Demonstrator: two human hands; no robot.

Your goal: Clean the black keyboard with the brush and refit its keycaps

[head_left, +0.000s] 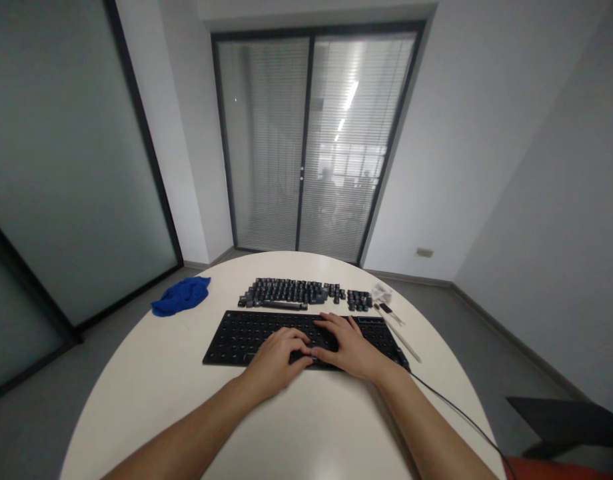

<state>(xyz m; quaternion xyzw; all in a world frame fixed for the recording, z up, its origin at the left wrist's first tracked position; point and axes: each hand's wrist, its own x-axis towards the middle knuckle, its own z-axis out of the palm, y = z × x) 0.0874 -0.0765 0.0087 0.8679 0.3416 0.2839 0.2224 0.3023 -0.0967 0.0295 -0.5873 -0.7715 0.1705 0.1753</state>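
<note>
Loose dark keycaps (286, 291) lie beyond the flat black keyboard (251, 333) on the smooth table (186, 373), a crumpled blue cloth (181, 297) at left, a slim pale stick (406, 342) at right. The left hand (278, 359), curled, and right hand (350, 348), partly spread, hide the keyboard's middle; I cannot tell whether either pinches something.

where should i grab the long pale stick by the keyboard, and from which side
Probably by its near half, pinched across the shaft with the right hand, coming from the right. The long pale stick is slim and slants, the keyboard close on its left, while its far end sits crowded by a small tool.
</note>
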